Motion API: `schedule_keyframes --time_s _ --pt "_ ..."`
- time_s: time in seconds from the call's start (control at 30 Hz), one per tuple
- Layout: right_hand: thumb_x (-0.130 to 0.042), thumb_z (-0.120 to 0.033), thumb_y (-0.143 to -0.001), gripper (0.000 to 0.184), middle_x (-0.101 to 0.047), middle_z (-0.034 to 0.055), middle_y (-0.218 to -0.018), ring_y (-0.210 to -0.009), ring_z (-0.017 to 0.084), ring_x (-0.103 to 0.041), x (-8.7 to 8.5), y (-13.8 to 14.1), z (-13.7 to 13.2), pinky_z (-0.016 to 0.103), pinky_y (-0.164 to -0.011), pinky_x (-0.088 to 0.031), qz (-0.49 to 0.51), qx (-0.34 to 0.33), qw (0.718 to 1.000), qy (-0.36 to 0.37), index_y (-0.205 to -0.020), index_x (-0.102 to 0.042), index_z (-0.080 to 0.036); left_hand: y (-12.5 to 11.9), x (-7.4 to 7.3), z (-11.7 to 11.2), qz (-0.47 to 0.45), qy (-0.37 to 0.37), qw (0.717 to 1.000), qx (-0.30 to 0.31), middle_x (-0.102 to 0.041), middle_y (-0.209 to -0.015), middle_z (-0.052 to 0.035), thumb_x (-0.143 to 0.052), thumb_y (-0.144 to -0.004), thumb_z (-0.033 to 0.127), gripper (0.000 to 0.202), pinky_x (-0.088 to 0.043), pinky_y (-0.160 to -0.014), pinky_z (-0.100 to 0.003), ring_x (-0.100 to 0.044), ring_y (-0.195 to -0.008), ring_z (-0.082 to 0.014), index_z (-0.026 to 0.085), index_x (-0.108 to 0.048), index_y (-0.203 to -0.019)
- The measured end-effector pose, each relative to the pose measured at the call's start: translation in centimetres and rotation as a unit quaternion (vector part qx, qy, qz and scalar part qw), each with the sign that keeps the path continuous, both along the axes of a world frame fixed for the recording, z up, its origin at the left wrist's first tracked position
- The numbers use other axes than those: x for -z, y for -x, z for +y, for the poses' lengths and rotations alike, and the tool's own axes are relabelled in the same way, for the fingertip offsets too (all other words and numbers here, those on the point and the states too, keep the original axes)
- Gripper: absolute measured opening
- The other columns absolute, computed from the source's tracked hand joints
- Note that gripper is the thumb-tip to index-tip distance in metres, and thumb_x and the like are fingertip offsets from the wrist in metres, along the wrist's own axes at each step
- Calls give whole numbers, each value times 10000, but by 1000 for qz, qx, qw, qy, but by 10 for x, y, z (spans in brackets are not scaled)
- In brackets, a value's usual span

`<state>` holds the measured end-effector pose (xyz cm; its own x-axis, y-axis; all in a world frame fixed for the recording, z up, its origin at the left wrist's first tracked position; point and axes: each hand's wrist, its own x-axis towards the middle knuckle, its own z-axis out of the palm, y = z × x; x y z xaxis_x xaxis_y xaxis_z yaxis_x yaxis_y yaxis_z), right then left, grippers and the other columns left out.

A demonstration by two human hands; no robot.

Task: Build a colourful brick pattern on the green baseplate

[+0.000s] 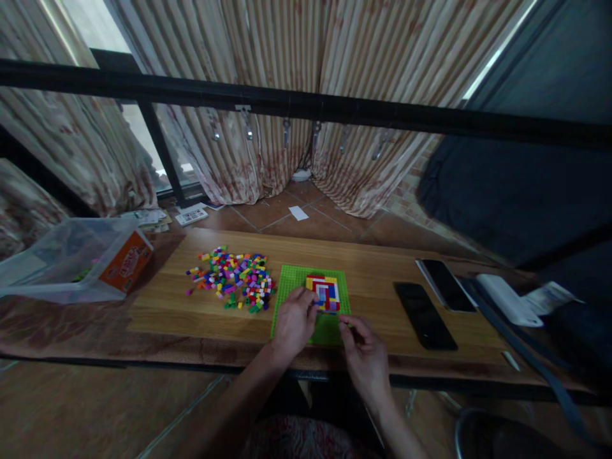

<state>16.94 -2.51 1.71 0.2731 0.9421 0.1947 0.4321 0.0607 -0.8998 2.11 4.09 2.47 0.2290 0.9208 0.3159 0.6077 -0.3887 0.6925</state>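
Observation:
A green studded baseplate [291,275] lies on the wooden board in front of me. On it stands a square build of toy bricks [329,294], with nested rings of red, white, blue and yellow. My left hand [295,319] is over the left part of the plate, its thumb and fingertips closed on a small bluish toy brick at the near left corner of the build. At the plate's near right edge is my right hand [367,354], thumb and forefinger pinched together. Whatever is between those fingertips is too small to make out.
Left of the plate spreads a pile of loose coloured bricks [234,275]. A clear plastic box [71,255] with an orange label stands at far left. Two dark phones [425,315] and a white device [507,299] with a strap lie to the right. A black rail [306,105] crosses beyond.

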Motion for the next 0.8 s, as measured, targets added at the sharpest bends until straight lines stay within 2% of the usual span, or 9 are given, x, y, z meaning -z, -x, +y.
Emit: schedule_keyframes --time_s 0.2,0.4,0.57,0.8 --pt "-498 -398 -856 287 -671 67 -914 -813 187 -610 -1 -5 15 313 -736 -475 -6 15 1000 -15 -932 -680 -191 -9 1 2 34 -21 999 -10 -574 -907 -17 -528 -816 104 125 -456 -790 -276 -556 -895 -158 209 -592 -841" --pt "-543 -422 -807 332 -657 80 -912 -709 176 -576 -6 2 44 310 -674 -457 -65 57 996 10 -983 -668 -169 -12 4 4 -14 -9 999 -34 -579 -902 -11 -545 -807 109 129 -464 -796 -273 -568 -864 -143 213 -620 -823" --pt "-615 -436 -725 388 -668 92 -934 -808 214 -611 8 10 61 332 -735 -463 -42 77 995 35 -987 -660 -153 -12 6 6 -53 12 997 -47 -590 -872 -2 -577 -769 86 135 -464 -794 -269 -578 -859 -140 211 -627 -782" --pt "-657 -417 -681 407 -678 93 -903 -770 209 -623 24 11 68 322 -708 -466 21 89 995 50 -981 -638 -144 -12 9 9 -78 74 990 -87 -606 -857 1 -641 -712 98 210 -464 -727 -271 -577 -785 -142 203 -573 -880"
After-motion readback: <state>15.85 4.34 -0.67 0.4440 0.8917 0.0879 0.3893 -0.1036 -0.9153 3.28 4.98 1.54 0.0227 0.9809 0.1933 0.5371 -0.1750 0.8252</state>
